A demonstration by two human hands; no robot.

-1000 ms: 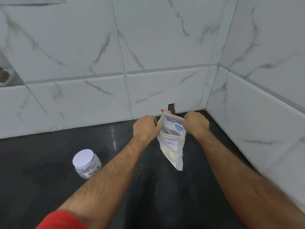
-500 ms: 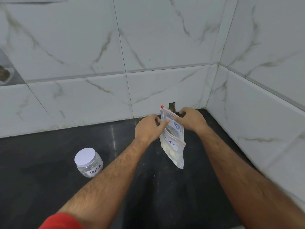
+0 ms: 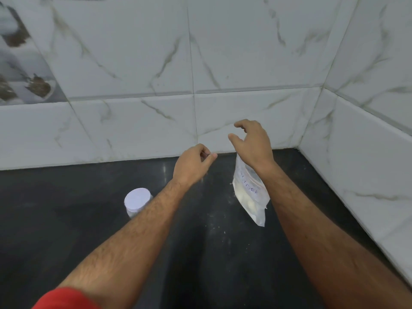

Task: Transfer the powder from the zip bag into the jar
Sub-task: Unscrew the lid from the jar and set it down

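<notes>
Zip bag [image 3: 249, 192] with the powder hangs upright just under the right hand [image 3: 252, 143], its lower corner down near the dark surface [image 3: 66, 219]; I cannot tell whether that corner touches. I read a handwritten label on its face and a pale mass of powder settled in the lower half. The top of the bag is hidden behind the right wrist, so I cannot see the zip or just how the bag is held. Jar [image 3: 137, 202] stands on the surface to the left, well apart from the bag, white lid on; the left forearm crosses in front of its right edge and hides part of it. White specks lie scattered on the surface between the two forearms and beside the bag. Marble-pattern tiled wall [image 3: 223, 52] closes the back and the right side, forming a corner just behind the bag. A patterned tile with brown marks sits at far left. Left hand [image 3: 194, 165] is raised above the surface, between jar and bag, fingers curled inward with thumb meeting fingertips; I see nothing held in it. Right hand is raised higher, against the back wall, thumb and forefinger spread apart and loosely bent; the remaining fingers are out of sight behind the palm. A red sleeve [image 3: 64, 299] shows at the left upper arm.
</notes>
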